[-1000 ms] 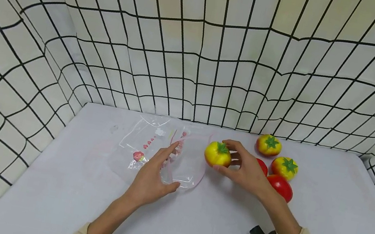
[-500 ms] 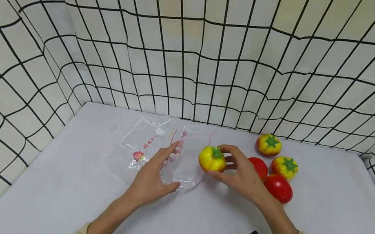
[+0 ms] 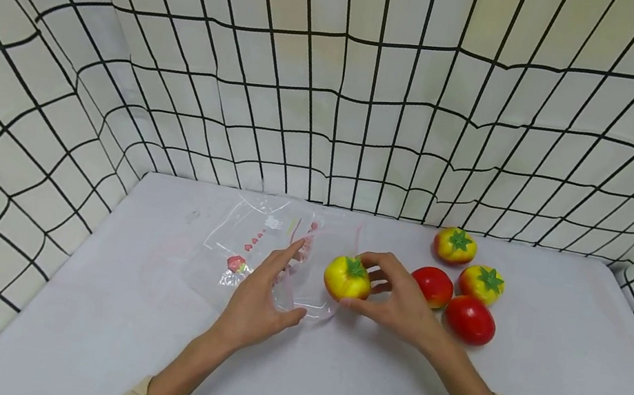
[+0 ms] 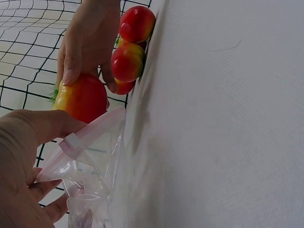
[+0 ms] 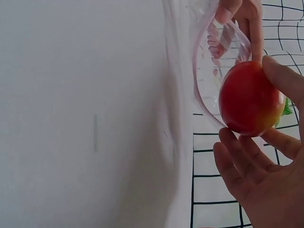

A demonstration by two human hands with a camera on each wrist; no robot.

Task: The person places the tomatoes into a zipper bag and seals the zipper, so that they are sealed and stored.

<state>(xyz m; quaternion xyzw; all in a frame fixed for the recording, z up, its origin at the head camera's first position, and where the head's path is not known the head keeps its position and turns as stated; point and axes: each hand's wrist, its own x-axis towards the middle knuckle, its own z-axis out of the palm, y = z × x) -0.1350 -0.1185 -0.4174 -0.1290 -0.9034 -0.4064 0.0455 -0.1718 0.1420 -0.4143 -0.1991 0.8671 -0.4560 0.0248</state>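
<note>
A yellow-and-red toy tomato [image 3: 348,279] with a green leafy top is pinched between the thumb and fingers of my right hand [image 3: 397,302]. In the head view it overlaps the mouth of a clear plastic zip bag [image 3: 231,239] printed with pink strawberries. My left hand [image 3: 258,299] is at that mouth, thumb and fingers spread wide apart. The left wrist view shows the pink rim of the bag [image 4: 102,130] between thumb and fingers. From the right wrist, the tomato's red underside [image 5: 249,99] appears right at the rim.
Several more toy tomatoes lie to the right on the white table [image 3: 104,302]: two with green tops, one yellow-red tomato [image 3: 454,246] among them, and two red side up, such as a red tomato [image 3: 470,319]. Black wire mesh [image 3: 364,101] over white walls encloses the back and sides.
My right hand has carried the toy tomato to the left and slightly nearer, over the bag's mouth. My left hand has stayed at the bag.
</note>
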